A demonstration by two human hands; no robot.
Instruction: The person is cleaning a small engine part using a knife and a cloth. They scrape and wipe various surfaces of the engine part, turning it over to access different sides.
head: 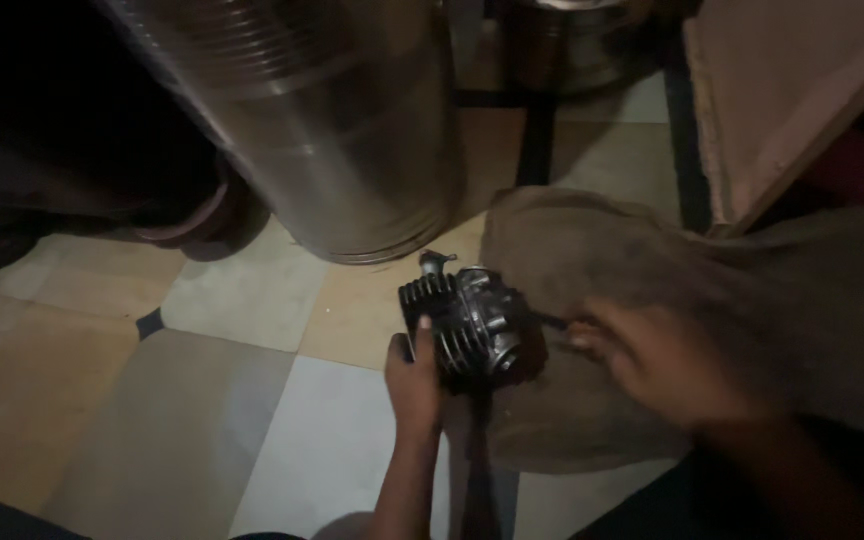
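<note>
Finned engine cylinder head (472, 325) held upright at the edge of a brown sack (652, 300) on the tiled floor (202, 420)
Left hand (414, 375) grips its fins from below; right hand (652, 365) pinches a thin dark tool (550, 321) against its side, so the step looks like working a fitting, which calls for a steady brace; a steel drum (332, 130) stands just behind

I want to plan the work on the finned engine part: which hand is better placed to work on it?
Probably the right hand: it touches the engine part with a thin tool, while the left hand grips it.
</note>
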